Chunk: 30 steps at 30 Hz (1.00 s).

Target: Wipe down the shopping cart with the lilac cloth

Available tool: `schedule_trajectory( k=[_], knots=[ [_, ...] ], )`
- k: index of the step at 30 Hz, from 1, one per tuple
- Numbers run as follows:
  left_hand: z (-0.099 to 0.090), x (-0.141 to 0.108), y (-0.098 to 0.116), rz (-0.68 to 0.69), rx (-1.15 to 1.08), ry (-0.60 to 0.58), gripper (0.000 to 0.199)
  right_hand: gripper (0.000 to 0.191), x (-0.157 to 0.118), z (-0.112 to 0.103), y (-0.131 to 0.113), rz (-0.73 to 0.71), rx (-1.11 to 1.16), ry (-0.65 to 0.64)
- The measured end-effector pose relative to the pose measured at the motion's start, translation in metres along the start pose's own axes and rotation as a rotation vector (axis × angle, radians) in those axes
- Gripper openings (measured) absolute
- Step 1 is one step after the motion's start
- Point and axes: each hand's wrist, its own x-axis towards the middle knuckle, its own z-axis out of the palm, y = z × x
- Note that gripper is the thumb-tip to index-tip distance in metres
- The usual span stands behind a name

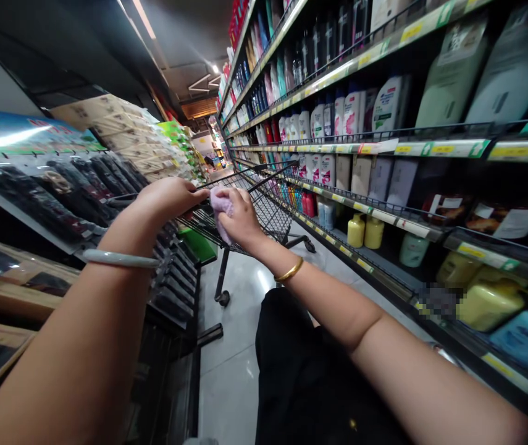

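A lilac cloth (222, 212) is bunched in my right hand (240, 216), whose fingers are curled around it at the near end of a black wire shopping cart (270, 207). My left hand (170, 196) is closed at the cart's near left edge, and its fingertips come close to the cloth. What lies under the left palm is mostly hidden, but the fingers appear to grip the cart. A pale bangle circles my left wrist, and a gold one my right. Below the basket, the cart's wheels (223, 299) rest on the floor.
To the right runs a long shelf (351, 149) of shampoo bottles and yellow pump bottles (364, 231). Dark packaged goods (73, 185) hang in a rack on the left, close to my left arm. Grey floor tiles (226, 377) stretch along the aisle between them.
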Motion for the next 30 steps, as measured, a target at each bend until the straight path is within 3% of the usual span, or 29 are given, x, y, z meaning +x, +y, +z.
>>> schedule_trajectory(
  k=[2,6,8,11,13,15,17,19,21,24,26,28,30],
  knots=[
    [0.000,-0.002,0.000,-0.001,-0.001,0.000,0.061,0.040,-0.004,0.002,0.007,0.052,-0.006,0.029],
    [-0.002,-0.007,0.001,0.006,-0.004,0.003,0.061,0.041,-0.018,0.004,0.013,0.367,0.017,0.103],
    [-0.002,-0.007,0.001,-0.004,0.002,0.003,0.060,0.041,-0.019,0.003,0.000,0.281,0.034,0.102],
    [-0.001,-0.005,0.002,-0.023,0.000,0.001,0.059,0.043,-0.015,-0.001,-0.019,-0.037,0.029,0.079],
    [-0.001,-0.006,0.002,-0.024,-0.006,0.000,0.058,0.042,-0.015,-0.004,-0.016,-0.120,0.002,0.062],
    [-0.003,-0.009,0.003,-0.017,-0.009,0.007,0.058,0.041,-0.020,-0.005,0.002,0.019,-0.024,0.059],
    [-0.004,-0.012,0.004,-0.016,-0.012,0.009,0.059,0.041,-0.029,-0.004,0.020,0.269,-0.032,0.077],
    [-0.005,-0.015,0.005,-0.018,-0.009,0.010,0.060,0.041,-0.038,-0.002,0.025,0.403,-0.023,0.096],
    [-0.004,-0.016,0.006,-0.016,-0.001,0.017,0.060,0.042,-0.043,-0.001,0.011,0.334,0.002,0.107],
    [-0.003,-0.017,0.008,-0.010,0.004,0.031,0.059,0.045,-0.045,-0.003,-0.020,0.049,0.037,0.102],
    [-0.004,-0.019,0.009,-0.009,0.003,0.035,0.057,0.044,-0.047,-0.005,-0.025,-0.078,0.030,0.080],
    [-0.006,-0.021,0.011,-0.009,0.000,0.027,0.056,0.043,-0.052,-0.005,-0.011,-0.001,0.011,0.077],
    [-0.007,-0.024,0.013,-0.004,0.000,0.019,0.057,0.042,-0.060,-0.005,0.011,0.208,0.002,0.110]
  ],
)
